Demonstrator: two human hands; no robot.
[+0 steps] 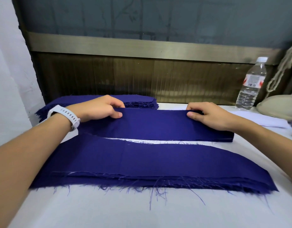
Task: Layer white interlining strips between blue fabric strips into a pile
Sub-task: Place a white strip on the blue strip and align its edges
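Blue strip [155, 125] pinched by left grip [99, 108], right grip [208, 116] — perhaps atop pile [224, 138].

close head view, down over table [92, 211]

No text can be read. A red-and-white label [253, 80] is seen on the water bottle [250, 94] at the right of the frame, but its print is blurred.

Fingers of the left hand [99, 107] and right hand [207, 115] tucked out of sight behind the blue strip [158, 124], white sliver [142, 142] below it I can't identify, bottle label [253, 81] too blurred to read, beige bundle [278, 106] cut by the right edge.
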